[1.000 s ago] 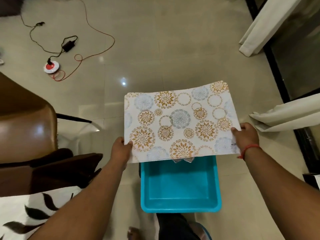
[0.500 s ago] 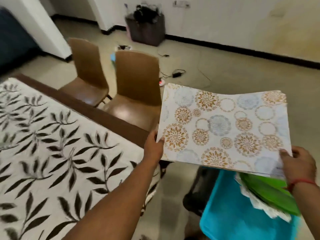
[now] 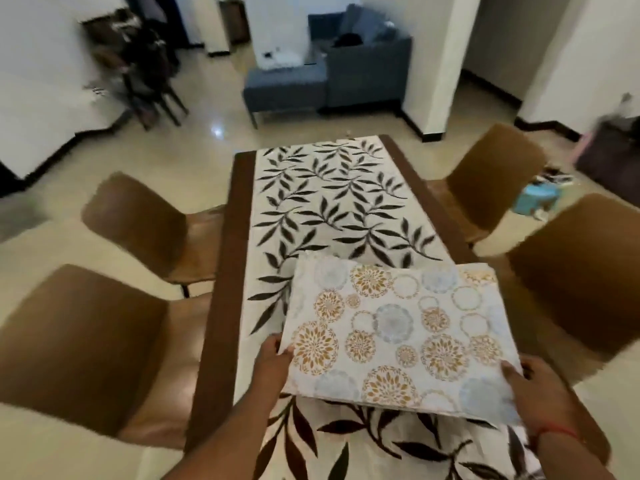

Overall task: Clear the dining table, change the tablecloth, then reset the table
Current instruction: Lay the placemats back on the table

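Two hands carry a stack of floral placemats (image 3: 394,337) low over the near end of the counter (image 3: 221,271), above the leaf-print tablecloth (image 3: 329,202) that already covers it. Left hand (image 3: 273,356) pinches the stack's near-left corner, thumb on top, fingers hidden beneath. Right hand (image 3: 533,386) grips the near-right corner the same way, a red thread at the wrist. Both forearms reach forward from the lower edge of the view, roughly level, left one angled inward. Stack tilts slightly, far edge seemingly close to the cloth; cannot tell if it touches. Judgement: cloth change looks done, resetting is the step in hand. To do it well: set the stack down flat without dragging, so the cloth does not ruck; then peel one mat at a time and square each to the counter edge in front of a seat. Four brown chairs stand round the counter, nearest left chair (image 3: 83,348) and nearest right chair (image 3: 575,268) close in. Risk: thin mats sliding off the stack if tilted further.
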